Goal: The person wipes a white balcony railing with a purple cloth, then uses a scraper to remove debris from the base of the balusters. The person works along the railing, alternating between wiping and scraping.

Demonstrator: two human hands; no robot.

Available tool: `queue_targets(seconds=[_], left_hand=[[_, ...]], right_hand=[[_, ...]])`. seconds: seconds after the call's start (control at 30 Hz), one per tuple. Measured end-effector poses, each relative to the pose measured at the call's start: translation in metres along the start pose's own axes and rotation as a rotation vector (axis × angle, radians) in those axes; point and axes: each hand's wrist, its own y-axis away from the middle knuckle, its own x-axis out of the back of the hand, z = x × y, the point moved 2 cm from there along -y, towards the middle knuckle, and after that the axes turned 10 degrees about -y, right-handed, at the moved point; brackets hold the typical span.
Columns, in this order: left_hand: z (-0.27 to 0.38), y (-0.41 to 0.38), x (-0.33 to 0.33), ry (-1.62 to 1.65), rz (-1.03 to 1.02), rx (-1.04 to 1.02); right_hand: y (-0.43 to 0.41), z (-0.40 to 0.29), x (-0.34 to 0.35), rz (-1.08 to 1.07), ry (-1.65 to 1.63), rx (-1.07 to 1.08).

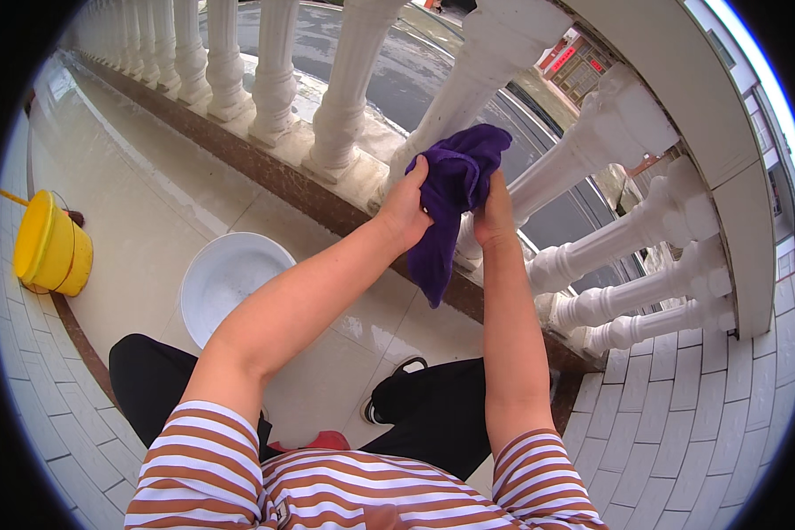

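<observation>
A purple cloth (460,169) is bunched between my two hands, in front of a white baluster (460,86) of the railing. My left hand (407,205) grips its left side, thumb on top. My right hand (495,209) holds the right side, its fingers mostly hidden behind the fabric. One loose end of the cloth hangs down between my forearms. Whether the cloth touches the baluster behind it I cannot tell.
A white basin (235,275) stands on the tiled floor (318,361) left of my arms. Farther left is a yellow bucket (53,245) with a wire handle. A brown stone kerb (291,205) runs beneath the balusters, and a tiled wall (689,411) rises at right.
</observation>
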Motion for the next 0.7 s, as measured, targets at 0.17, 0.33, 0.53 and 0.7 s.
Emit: queue_targets(seconds=[0.17,0.33,0.53,0.7], left_hand=[[0.05,0.001,-0.007,-0.123,-0.182,-0.113],[0.116,0.06,0.015,-1.326,-0.078,-0.016],[0.155,0.197,0.194,-1.562,1.22,-0.07],[0.053,0.286,0.244,-0.824,1.82,0.256]], right_hand=[[0.023,0.01,-0.053,-0.316,0.067,-0.045],[-0.027,0.048,-0.04,-0.067,-0.303,0.089],[-0.045,0.061,-0.053,-0.015,-0.664,-0.093],[-0.046,0.072,-0.071,0.111,-0.758,-0.123]])
